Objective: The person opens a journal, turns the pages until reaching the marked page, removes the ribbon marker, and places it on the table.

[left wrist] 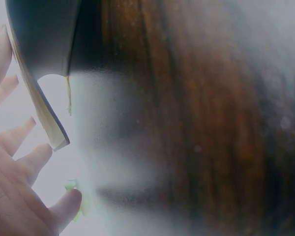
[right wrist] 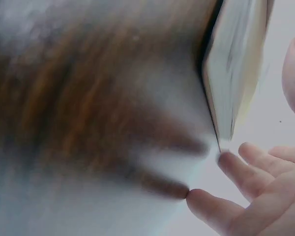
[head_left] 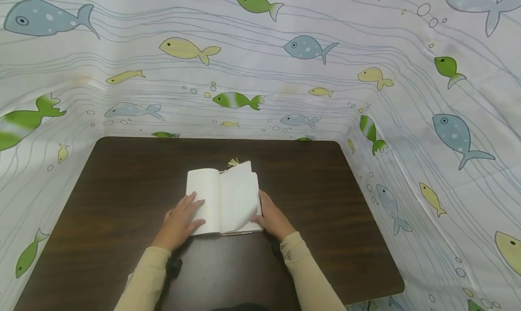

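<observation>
Fish-print cloth (head_left: 260,30) walls in the far side and flanks, behind and around the book. Dark wood table (head_left: 130,189) carries everything — the book (head_left: 203,189) lies on it, pages up, spread at the middle. Pale sleeves: left sleeve (head_left: 142,279) and right sleeve (head_left: 309,270), both on the near side of the book.

Right half of the book: one loose page (head_left: 240,198) is bent up, lower outer corner curled, its top poking past the book's far edge. Step looks like a page turn, early stage.

Left hand (head_left: 181,223) rests on the book's left page, grip wide, fingers spread, holding nothing. Right hand (head_left: 274,216) is at the book's right edge, grip wide too, fingers straight; thumb (head_left: 257,219) by the curled corner — can't tell if it presses the paper. Next move would call for sweeping that page leftward over the book's middle, left hand steadying, then clearing its way.

Small tassel (head_left: 234,162) sticks out past the book's far edge.
</observation>
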`<state>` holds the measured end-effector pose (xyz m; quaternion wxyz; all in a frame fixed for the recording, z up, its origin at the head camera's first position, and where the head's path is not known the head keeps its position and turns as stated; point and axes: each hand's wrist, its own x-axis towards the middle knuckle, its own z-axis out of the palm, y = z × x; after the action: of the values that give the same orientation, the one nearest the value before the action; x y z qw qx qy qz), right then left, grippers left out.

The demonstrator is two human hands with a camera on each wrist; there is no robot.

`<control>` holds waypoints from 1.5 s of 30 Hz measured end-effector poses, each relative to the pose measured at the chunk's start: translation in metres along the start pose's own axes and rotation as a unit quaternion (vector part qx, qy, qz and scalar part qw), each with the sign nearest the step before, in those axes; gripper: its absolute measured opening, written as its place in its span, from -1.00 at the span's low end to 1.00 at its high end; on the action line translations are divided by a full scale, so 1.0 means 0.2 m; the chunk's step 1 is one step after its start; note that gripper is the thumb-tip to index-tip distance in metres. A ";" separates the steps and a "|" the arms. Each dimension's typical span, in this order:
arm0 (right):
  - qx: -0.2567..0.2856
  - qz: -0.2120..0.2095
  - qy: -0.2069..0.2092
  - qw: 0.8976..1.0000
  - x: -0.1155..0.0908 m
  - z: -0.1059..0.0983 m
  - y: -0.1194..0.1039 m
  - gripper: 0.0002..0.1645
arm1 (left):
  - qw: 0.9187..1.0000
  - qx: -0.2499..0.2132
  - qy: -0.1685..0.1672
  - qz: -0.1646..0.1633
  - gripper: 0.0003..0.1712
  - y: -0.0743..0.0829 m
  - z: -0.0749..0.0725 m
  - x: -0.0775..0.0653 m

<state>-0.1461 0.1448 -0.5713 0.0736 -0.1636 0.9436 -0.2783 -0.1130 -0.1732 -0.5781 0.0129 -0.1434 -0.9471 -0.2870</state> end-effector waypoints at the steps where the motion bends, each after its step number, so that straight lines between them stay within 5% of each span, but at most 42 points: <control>1: -0.006 -0.005 0.002 1.000 0.00 0.00 0.00 0.06 | 1.000 0.000 -0.001 -0.001 -0.29 0.00 0.00 0.00; 5: -0.071 -0.026 0.002 0.997 0.01 0.00 -0.01 0.01 | 1.000 0.003 -0.004 -0.003 -0.29 0.00 0.00 0.00; 8: -0.092 -0.037 -0.003 0.995 0.03 0.01 -0.03 0.22 | 1.000 0.002 -0.001 0.000 -0.29 0.00 -0.01 0.00; 11: -0.051 -0.052 -0.020 0.997 0.03 0.02 -0.06 0.41 | 1.000 0.002 0.000 0.003 -0.28 0.00 -0.01 0.00; 17: 0.065 -0.112 -0.018 0.991 0.01 0.06 -0.11 -0.05 | 1.000 0.000 -0.001 0.009 -0.29 0.00 -0.01 -0.01; 22: -0.021 -0.137 0.018 0.990 -0.02 0.10 -0.18 -0.12 | 1.000 0.002 -0.002 0.010 -0.28 0.00 -0.02 -0.01; 27: -0.115 -0.172 -0.035 0.978 -0.02 0.14 -0.25 -0.20 | 1.000 0.007 0.000 0.012 -0.28 0.01 -0.02 -0.01; 29: -0.134 -0.168 -0.056 0.975 -0.02 0.15 -0.28 0.00 | 1.000 0.007 0.002 0.011 -0.28 0.01 -0.01 -0.01; 34: -0.112 -0.156 -0.081 0.978 -0.02 0.17 -0.31 0.39 | 1.000 0.004 0.009 0.005 -0.29 0.01 -0.01 0.01; 45: -0.135 -0.172 -0.097 0.971 -0.02 0.17 -0.36 0.19 | 0.996 -0.078 0.044 -0.004 -0.47 -0.01 -0.02 0.00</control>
<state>-0.1147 0.0725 -0.5610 0.0931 -0.3585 0.9183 -0.1397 -0.1144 -0.1771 -0.5749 0.0419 -0.1272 -0.9208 -0.3662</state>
